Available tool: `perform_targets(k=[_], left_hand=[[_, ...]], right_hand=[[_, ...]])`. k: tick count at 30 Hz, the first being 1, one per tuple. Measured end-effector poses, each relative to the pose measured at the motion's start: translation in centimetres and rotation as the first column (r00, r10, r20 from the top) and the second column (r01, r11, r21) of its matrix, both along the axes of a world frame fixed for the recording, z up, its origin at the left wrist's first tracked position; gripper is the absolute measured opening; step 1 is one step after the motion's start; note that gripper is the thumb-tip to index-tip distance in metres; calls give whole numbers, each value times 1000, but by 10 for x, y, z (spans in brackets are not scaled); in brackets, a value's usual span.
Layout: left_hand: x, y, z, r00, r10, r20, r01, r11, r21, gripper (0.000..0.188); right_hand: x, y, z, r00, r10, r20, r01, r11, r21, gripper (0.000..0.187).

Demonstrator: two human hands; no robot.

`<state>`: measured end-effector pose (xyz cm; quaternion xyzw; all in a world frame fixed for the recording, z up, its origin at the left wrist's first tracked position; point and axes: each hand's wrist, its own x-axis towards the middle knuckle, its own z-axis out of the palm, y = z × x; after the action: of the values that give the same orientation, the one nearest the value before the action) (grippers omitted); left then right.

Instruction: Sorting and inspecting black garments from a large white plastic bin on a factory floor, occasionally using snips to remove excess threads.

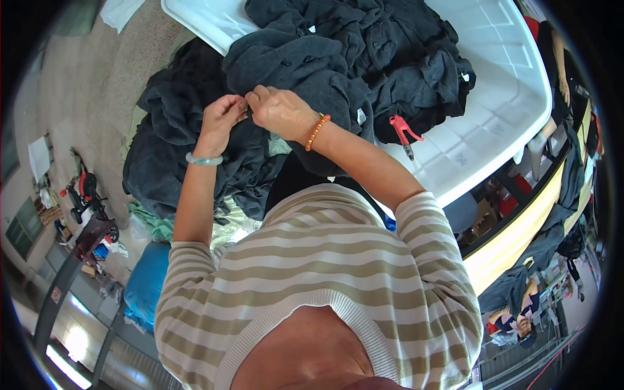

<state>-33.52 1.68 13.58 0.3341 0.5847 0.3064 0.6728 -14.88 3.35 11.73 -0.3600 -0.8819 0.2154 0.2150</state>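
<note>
My left hand (224,119) and my right hand (281,114) meet over a pile of dark garments, fingertips nearly touching. Both are closed in a pinch; whatever lies between the fingers is too small or hidden to make out. Right beneath and beyond them is a charcoal garment (292,62) with buttons, spilling over the rim of a white plastic tub (500,123). Another heap of dark garments (166,153) lies to the left, below the left hand. A red air blow gun (404,134) rests in the tub, right of the right forearm.
At lower left stands a blue bag (144,279), with green cloth (151,222) beside it. Farther left, a dark red scooter (94,240) is parked on the floor. To the right runs a yellow-edged table (520,237) with dark garments, and other people are near it.
</note>
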Motion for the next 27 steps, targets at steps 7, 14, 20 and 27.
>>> perform_targets(k=[7, 14, 20, 27], left_hand=[[10, -18, 4, 972, -161, -170, 210, 921, 327, 41], [13, 10, 14, 764, -92, -639, 474, 753, 457, 15], [7, 16, 2, 788, -173, -591, 478, 777, 409, 12], [10, 11, -10, 840, -160, -519, 404, 822, 401, 13]], right_hand=[[3, 15, -5, 982, -25, -189, -3, 989, -147, 20], [13, 23, -10, 962, -36, -271, -48, 954, -297, 22], [23, 31, -9, 962, 38, -272, -155, 893, -423, 22], [27, 26, -11, 948, -19, -319, -123, 899, -421, 21]])
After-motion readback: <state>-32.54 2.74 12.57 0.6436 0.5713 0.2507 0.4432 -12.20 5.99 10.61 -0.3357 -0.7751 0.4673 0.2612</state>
